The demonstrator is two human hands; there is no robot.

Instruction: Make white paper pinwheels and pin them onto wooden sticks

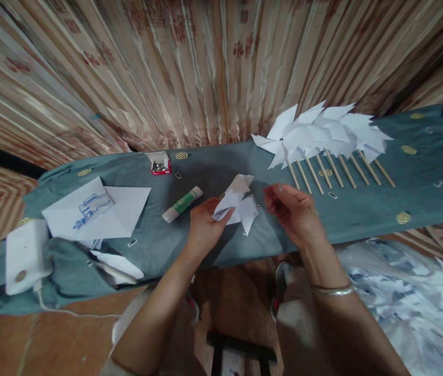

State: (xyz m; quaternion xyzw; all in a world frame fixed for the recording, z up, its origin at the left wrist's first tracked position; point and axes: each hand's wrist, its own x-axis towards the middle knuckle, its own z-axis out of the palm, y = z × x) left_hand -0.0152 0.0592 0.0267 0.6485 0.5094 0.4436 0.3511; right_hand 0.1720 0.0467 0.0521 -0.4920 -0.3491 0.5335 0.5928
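A white paper pinwheel (239, 201) with folded blades is in my left hand (208, 222), pinched by its left edge above the green cloth. To the right of it, apart from the paper, is my right hand (290, 209), with its fingers curled together; whatever they may hold is too small to see. A tiny shiny dot (258, 206) shows between the pinwheel and my right fingers. Left of my left hand lies a glue stick (182, 204) with a green label. Behind it stands a small open red box (161, 166) of shiny metal pins.
Finished pinwheels (315, 133) on wooden sticks (315, 176) lie overlapped in a row at the back right. White paper sheets (127, 209) and a white corded device (27, 256) are at the left. A plastic bag (413, 303) of paper pieces stands below right.
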